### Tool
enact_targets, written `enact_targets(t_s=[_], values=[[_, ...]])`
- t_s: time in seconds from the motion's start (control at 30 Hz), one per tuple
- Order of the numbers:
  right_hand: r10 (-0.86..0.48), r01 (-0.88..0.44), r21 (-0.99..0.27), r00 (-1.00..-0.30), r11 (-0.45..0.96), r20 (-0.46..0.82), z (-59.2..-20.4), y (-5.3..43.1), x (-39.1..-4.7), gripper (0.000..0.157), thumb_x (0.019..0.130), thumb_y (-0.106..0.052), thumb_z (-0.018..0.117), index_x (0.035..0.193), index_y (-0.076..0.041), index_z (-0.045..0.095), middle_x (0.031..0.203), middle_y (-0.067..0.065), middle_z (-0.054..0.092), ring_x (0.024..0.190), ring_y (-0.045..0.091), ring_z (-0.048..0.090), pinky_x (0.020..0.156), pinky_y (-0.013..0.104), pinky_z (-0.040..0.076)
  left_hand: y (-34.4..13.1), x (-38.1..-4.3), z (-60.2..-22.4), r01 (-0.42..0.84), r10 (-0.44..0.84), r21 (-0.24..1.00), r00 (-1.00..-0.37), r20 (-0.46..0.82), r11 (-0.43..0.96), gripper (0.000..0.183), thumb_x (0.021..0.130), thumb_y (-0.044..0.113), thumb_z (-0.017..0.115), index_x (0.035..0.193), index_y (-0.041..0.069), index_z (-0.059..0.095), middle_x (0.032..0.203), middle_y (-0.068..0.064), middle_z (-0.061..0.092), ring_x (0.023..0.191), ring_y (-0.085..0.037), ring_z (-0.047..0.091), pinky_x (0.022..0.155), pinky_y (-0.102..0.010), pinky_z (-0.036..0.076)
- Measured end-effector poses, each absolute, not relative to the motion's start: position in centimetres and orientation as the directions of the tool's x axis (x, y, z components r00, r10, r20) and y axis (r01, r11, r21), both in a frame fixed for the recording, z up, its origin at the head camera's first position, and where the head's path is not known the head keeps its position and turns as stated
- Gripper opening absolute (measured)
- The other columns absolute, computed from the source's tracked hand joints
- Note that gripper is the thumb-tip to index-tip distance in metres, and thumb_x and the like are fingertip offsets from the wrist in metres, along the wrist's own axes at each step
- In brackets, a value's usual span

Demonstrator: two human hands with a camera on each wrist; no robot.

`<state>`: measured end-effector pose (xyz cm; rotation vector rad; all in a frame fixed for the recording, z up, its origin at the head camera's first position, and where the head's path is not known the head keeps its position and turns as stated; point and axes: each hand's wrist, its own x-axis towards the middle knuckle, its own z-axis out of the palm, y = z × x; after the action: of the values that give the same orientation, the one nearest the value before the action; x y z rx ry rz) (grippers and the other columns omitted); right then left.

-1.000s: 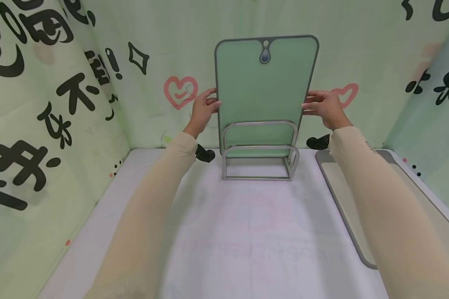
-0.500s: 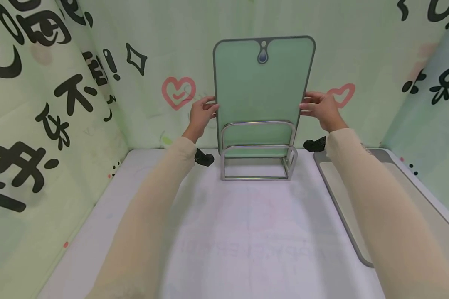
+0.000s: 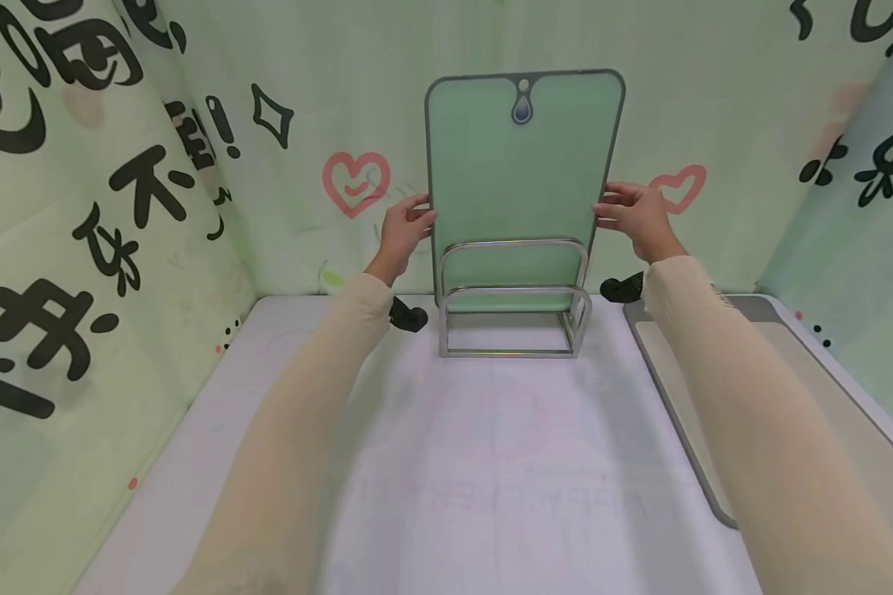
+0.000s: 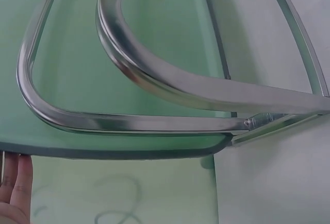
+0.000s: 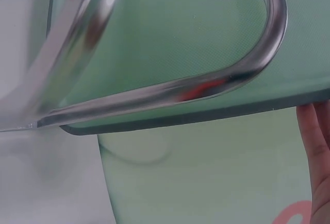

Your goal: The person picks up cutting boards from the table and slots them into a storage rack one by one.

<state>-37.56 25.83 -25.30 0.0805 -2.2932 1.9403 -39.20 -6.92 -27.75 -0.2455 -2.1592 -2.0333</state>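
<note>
A pale green cutting board [image 3: 521, 173] with a grey rim and a drop-shaped hole at its top stands upright, leaning slightly back. In front of its lower part rise two hoops of a silver metal rack [image 3: 509, 290]; whether another hoop stands behind the board cannot be seen. My left hand [image 3: 400, 237] holds the board's left edge at mid-height, thumb toward me. On the opposite edge my right hand [image 3: 643, 219] holds it likewise. The left wrist view catches only some fingers [image 4: 21, 185] at the rim, as the right wrist view does with the right fingers [image 5: 313, 141].
A larger beige board [image 3: 673, 364] with a grey border lies flat at the right, partly under my right forearm. White covering spreads over the table [image 3: 491, 463]. Pale green curtains [image 3: 298, 223] with black writing and red hearts close in the back and sides.
My left hand has slid slightly down the board's edge. The right hand, the board and the rack stay nearly in place, with a small shift of the head view.
</note>
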Motion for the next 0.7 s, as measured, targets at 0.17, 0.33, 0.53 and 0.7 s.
enact_targets(t_s=[0.17,0.33,0.53,0.7], values=[[0.063,-0.120,-0.973,-0.989,0.200,0.135,-25.48,25.78,-37.87,0.054,0.089,-0.014,0.062,0.139,-0.004,0.044,0.094,-0.010,0.056,0.078,-0.001,0.061,0.073,0.017,0.053,-6.86,-39.21,-27.83,0.210,0.015,0.977,-0.978,0.209,0.049,0.041,0.095,0.010,0.054,0.136,0.009,0.051,0.128,-0.017,0.057,0.117,-0.025,0.056,0.099,-0.036,0.047],[0.069,-0.121,-0.965,-0.988,0.231,0.141,-25.63,25.70,-38.13,0.054,0.090,-0.016,0.061,0.140,-0.006,0.044,0.097,-0.010,0.055,0.080,-0.001,0.060,0.086,0.027,0.049,-6.82,-39.20,-27.83,0.194,0.022,0.980,-0.981,0.193,0.044,0.044,0.095,0.010,0.053,0.138,0.011,0.048,0.130,-0.016,0.056,0.121,-0.023,0.054,0.101,-0.035,0.045],[0.071,-0.121,-0.967,-0.988,0.224,0.140,-25.67,25.59,-38.17,0.054,0.090,-0.016,0.061,0.140,-0.006,0.044,0.097,-0.009,0.055,0.082,0.000,0.059,0.074,0.015,0.053,-6.96,-39.27,-27.80,0.171,0.038,0.985,-0.985,0.171,0.012,0.043,0.096,0.013,0.053,0.139,0.012,0.047,0.130,-0.016,0.054,0.120,-0.025,0.054,0.103,-0.034,0.044],[0.073,-0.119,-0.966,-0.988,0.230,0.140,-25.76,25.47,-37.97,0.054,0.090,-0.016,0.061,0.139,-0.006,0.045,0.097,-0.010,0.055,0.085,0.001,0.058,0.076,0.017,0.054,-7.13,-39.26,-27.98,0.148,0.056,0.988,-0.987,0.150,-0.038,0.044,0.097,0.016,0.052,0.140,0.012,0.046,0.131,-0.016,0.053,0.120,-0.026,0.054,0.105,-0.035,0.042]])
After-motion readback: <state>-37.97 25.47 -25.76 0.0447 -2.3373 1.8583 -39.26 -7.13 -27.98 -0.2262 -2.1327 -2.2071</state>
